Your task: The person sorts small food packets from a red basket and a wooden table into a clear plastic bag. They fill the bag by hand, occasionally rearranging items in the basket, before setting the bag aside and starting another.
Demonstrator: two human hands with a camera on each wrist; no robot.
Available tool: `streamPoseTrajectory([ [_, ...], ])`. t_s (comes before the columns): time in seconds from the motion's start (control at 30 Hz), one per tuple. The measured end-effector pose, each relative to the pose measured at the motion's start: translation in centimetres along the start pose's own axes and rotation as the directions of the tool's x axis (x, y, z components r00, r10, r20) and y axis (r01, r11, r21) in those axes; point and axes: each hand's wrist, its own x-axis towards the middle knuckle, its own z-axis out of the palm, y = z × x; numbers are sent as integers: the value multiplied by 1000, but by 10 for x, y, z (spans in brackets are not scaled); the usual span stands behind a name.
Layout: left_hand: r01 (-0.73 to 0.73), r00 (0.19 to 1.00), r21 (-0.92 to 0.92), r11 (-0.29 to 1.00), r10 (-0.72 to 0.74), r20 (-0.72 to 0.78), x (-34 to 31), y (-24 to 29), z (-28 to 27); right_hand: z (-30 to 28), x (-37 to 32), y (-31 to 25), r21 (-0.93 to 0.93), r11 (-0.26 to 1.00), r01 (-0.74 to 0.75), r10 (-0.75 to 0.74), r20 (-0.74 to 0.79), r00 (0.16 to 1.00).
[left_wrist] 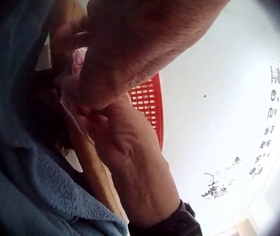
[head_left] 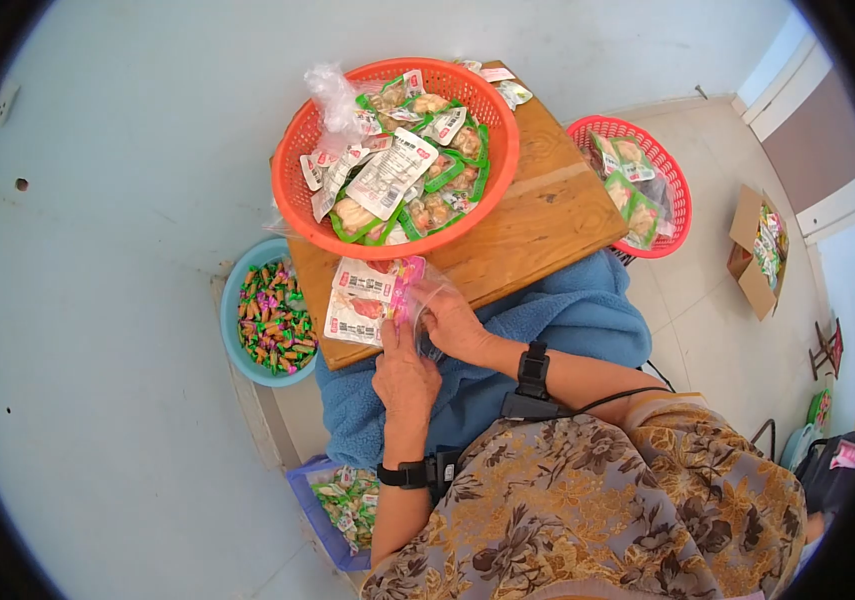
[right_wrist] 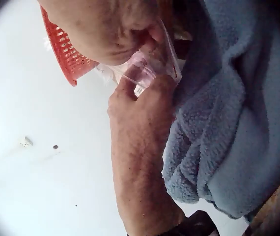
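Observation:
A clear plastic bag [head_left: 431, 290] holding white-and-red packets [head_left: 359, 303] and a pink one lies at the front edge of the wooden table [head_left: 557, 190]. The left hand [head_left: 407, 378] grips the bag's near end, index finger stretched along the packets; in the right wrist view the left hand [right_wrist: 142, 118] has finger and thumb at the clear film [right_wrist: 172, 59]. Beside it, the right hand [head_left: 457, 326] pinches the bag's right side with curled fingers. Both the right hand [left_wrist: 125, 130] and the left hand [left_wrist: 135, 44] show close together in the left wrist view, fingertips partly hidden.
An orange basket [head_left: 287, 205] of food packets stands on the table, just beyond the bag. Around it are a red basket [head_left: 682, 200], a blue basin [head_left: 232, 335] of wrapped pieces, a purple bin [head_left: 312, 510] and a cardboard box [head_left: 747, 220]. A blue cloth [head_left: 577, 310] covers the lap.

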Motion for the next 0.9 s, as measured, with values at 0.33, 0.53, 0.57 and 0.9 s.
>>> streamPoseTrajectory([
  [0.33,-40,994,18,999,41,-98,1,-14,11,-1,-2,-13,-211,977,41,4,208,978],
  [0.53,-62,980,28,998,66,-186,0,-12,12,-7,4,-17,-150,982,114,-90,154,984],
  [0.57,-68,972,29,997,73,-223,1,-12,12,-12,6,-22,-213,960,180,-166,83,983],
  [0.9,-172,887,-92,981,113,-448,4,-4,12,-104,44,-77,-105,989,106,-58,383,922],
])
